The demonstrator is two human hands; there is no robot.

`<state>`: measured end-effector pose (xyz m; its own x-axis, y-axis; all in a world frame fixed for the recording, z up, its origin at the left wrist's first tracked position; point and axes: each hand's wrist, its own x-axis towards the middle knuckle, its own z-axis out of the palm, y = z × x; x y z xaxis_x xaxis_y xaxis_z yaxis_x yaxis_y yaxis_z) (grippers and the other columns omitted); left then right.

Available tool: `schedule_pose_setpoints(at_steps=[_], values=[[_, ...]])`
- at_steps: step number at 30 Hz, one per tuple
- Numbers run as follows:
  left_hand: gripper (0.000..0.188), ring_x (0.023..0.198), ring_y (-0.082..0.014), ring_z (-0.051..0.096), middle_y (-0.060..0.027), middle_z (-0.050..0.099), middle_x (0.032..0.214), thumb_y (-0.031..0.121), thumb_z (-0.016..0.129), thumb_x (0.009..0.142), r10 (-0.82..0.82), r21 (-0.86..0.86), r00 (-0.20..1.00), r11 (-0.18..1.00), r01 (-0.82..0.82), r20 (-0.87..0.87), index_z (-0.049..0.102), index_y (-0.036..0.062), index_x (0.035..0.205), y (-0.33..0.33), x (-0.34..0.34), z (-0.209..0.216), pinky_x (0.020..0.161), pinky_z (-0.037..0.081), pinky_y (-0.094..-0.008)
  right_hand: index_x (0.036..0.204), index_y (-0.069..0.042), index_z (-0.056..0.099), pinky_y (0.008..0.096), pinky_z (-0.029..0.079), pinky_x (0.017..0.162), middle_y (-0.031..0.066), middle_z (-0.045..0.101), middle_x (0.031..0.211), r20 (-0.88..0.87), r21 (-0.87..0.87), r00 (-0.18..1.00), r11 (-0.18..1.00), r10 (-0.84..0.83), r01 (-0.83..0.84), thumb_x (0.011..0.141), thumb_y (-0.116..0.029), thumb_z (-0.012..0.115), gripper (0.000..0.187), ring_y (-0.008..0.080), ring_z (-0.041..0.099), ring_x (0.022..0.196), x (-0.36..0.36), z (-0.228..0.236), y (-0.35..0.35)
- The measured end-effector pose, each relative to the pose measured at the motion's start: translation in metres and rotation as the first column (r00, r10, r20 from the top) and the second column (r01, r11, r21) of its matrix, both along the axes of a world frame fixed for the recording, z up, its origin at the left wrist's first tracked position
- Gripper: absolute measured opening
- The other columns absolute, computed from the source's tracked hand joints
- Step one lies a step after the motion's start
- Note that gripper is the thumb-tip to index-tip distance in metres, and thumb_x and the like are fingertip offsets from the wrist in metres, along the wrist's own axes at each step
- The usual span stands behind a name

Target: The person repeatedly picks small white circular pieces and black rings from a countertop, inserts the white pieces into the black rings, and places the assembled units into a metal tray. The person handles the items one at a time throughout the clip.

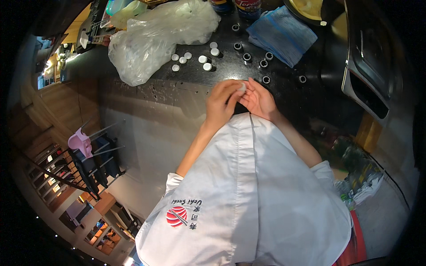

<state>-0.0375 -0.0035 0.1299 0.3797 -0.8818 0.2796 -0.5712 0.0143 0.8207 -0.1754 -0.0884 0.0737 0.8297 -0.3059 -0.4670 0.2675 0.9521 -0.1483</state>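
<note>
Over the front edge of the black counter, my left hand (pixel 220 100) is closed with thumb and fingers pinching a small white round piece (pixel 242 87), which looks like a cap. Palm up and fingers loosely stretched, my right hand (pixel 260 101) lies beside it, its fingers close against the white piece. Several white caps (pixel 203 59) are scattered on the counter ahead and to the left. Farther right stand several small black cylinders with silvery rims (pixel 247 57), one of them (pixel 266 79) just beyond my right hand.
A crumpled clear plastic bag (pixel 155 40) covers the counter's far left. At the back lies a folded blue cloth (pixel 282 35), near dark containers (pixel 248 9) and a pan (pixel 306 12). A metal-edged appliance (pixel 370 66) stands right. A pink-seated high chair (pixel 80 142) is off left.
</note>
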Motion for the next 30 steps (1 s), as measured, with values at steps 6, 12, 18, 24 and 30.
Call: schedule_pose_setpoints(at_steps=[6,12,18,24,30], values=[[0.014,0.101,-0.0195,0.068,-0.0116,0.072,0.115,0.007,0.068,0.094,-0.051,0.094,0.998,0.994,0.053,-0.02,0.068,0.0026,0.107,-0.001,0.0,-0.006,0.089,0.051,-0.0299,0.131,0.005,0.049,0.0419,0.044,0.112,0.0178,0.059,0.126,0.074,0.088,0.996,0.995,-0.056,0.05,0.106,-0.033,0.049,0.046,0.0267,0.059,0.123,-0.005,-0.007,0.002],[0.022,0.093,-0.0134,0.067,-0.0096,0.071,0.109,0.016,0.061,0.102,0.126,0.085,0.786,0.992,-0.093,-0.605,0.062,0.001,0.118,-0.003,0.008,-0.009,0.082,0.054,-0.0278,0.129,0.008,0.049,0.0411,0.045,0.112,0.0227,0.057,0.134,0.034,-0.082,0.999,0.996,-0.021,0.024,0.107,-0.024,0.046,0.039,0.03,0.058,0.127,-0.004,0.023,0.003],[0.023,0.077,-0.0133,0.061,-0.0064,0.063,0.093,0.026,0.054,0.106,0.207,0.175,0.323,0.977,-0.125,-0.924,0.06,0.0039,0.111,-0.005,0.022,-0.033,0.077,0.05,-0.028,0.13,0.002,0.054,0.0366,0.052,0.102,0.024,0.055,0.14,-0.154,-0.447,0.979,0.874,0.133,-0.189,0.108,-0.019,0.047,0.031,0.0263,0.063,0.12,-0.032,0.037,0.009],[0.023,0.07,-0.0055,0.052,0.0021,0.058,0.076,0.027,0.062,0.102,0.23,0.362,0.713,0.932,0.036,-0.662,0.064,0.0053,0.095,-0.016,-0.005,-0.065,0.065,0.042,-0.023,0.111,0.002,0.071,0.0234,0.051,0.07,0.0048,0.062,0.098,-0.464,-0.82,0.836,0.499,-0.293,-0.28,0.098,-0.009,0.064,0.018,0.0101,0.062,0.078,-0.066,0.038,-0.003],[0.025,0.081,-0.0199,0.062,-0.0113,0.067,0.092,0.022,0.067,0.097,-0.057,0.244,0.921,0.956,0.162,-0.385,0.065,0.0028,0.113,-0.039,-0.026,-0.071,0.072,0.051,-0.033,0.103,-0.002,0.074,0.0236,0.049,0.073,0.0041,0.065,0.098,-0.468,-0.838,0.77,0.496,-0.433,-0.229,0.089,-0.01,0.075,0.017,0.0097,0.062,0.084,-0.06,0.01,-0.032]])
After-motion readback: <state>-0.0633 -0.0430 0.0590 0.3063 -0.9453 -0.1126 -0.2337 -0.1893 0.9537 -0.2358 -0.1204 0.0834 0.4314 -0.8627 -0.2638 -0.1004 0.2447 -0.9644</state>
